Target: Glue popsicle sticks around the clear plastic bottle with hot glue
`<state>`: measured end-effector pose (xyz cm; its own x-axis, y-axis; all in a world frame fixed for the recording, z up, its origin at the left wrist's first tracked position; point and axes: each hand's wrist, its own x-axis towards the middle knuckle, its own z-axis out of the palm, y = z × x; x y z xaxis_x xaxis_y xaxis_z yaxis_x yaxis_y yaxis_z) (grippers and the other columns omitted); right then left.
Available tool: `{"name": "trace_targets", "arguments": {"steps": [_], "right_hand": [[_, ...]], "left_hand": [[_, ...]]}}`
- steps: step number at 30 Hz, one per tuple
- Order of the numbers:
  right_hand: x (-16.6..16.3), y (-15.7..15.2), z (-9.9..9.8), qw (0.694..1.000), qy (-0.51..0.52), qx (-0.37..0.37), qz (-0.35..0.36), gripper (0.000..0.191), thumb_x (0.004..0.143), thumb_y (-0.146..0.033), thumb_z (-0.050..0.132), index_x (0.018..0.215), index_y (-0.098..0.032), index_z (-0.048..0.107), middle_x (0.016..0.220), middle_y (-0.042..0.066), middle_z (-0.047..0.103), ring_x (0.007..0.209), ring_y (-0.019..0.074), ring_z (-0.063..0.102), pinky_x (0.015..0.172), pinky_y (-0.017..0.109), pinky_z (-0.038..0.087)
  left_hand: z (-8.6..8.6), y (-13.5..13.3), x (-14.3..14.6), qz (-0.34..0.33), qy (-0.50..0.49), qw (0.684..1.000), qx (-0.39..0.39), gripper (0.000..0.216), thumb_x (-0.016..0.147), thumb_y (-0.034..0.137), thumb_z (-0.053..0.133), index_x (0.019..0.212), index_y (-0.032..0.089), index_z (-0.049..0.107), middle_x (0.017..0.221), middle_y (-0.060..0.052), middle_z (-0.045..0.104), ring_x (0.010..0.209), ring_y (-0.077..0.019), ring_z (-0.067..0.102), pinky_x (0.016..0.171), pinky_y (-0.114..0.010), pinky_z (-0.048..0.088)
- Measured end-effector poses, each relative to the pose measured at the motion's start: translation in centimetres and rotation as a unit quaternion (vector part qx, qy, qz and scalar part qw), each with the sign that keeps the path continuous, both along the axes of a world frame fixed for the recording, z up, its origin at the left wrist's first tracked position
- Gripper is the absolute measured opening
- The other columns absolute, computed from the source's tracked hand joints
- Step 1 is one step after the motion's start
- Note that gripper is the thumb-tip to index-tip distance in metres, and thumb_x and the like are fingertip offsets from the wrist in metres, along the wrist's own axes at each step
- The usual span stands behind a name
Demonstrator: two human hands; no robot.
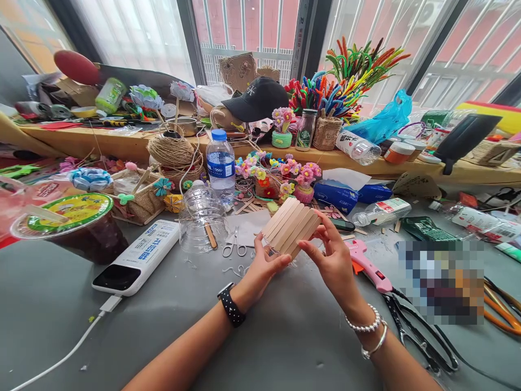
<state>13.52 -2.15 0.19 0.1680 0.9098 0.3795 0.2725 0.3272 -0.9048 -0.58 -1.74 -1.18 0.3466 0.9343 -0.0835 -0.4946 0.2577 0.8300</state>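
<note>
A panel of several wooden craft sticks (290,224) joined side by side is held up above the grey table (171,336), tilted. My left hand (264,267) grips its lower left edge, fingers closed around it. My right hand (331,258) pinches its right edge with thumb and fingers. A black watch sits on my left wrist, bead bracelets on my right.
A pink glue gun (368,266) lies right of my hands, with black scissors (423,336) beside it. Small scissors (235,245), a cut clear bottle (201,220), a water bottle (220,163), a white power bank (138,258) and a twine ball (173,149) stand to the left. Pipe-cleaner flowers crowd the back.
</note>
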Motion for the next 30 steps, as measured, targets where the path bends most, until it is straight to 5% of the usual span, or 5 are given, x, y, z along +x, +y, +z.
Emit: {"name": "trace_targets", "arguments": {"steps": [7,14,30], "right_hand": [[0.7,0.5,0.7,0.999,0.026,-0.001,0.035,0.049,0.068,-0.039,0.063,0.112,-0.024,0.048,0.099,0.005,0.059,0.091,0.0182,0.055,0.083,0.035,0.044],[2.2,0.5,1.6,0.979,-0.004,-0.142,0.148,0.027,0.072,-0.042,0.058,0.083,-0.018,0.063,0.087,0.003,0.066,0.09,0.0204,0.057,0.08,0.034,0.043],[1.9,0.5,1.3,0.975,0.043,-0.166,0.142,0.027,0.065,-0.042,0.063,0.077,-0.018,0.063,0.083,0.002,0.067,0.082,0.0185,0.059,0.072,0.03,0.044]], "left_hand": [[-0.5,0.4,0.2,0.012,0.0,1.0,-0.006,0.097,0.053,0.031,0.077,0.128,0.028,0.015,0.136,-0.017,0.027,0.113,-0.0312,0.044,0.092,-0.046,0.036],[-1.6,1.0,0.0,-0.003,0.018,1.0,0.003,0.096,0.054,0.03,0.077,0.127,0.029,0.015,0.136,-0.017,0.027,0.112,-0.0303,0.045,0.092,-0.046,0.036],[-1.4,0.8,-0.1,-0.003,0.028,1.0,0.003,0.098,0.055,0.028,0.076,0.129,0.029,0.012,0.136,-0.016,0.027,0.112,-0.0306,0.045,0.09,-0.046,0.037]]}}
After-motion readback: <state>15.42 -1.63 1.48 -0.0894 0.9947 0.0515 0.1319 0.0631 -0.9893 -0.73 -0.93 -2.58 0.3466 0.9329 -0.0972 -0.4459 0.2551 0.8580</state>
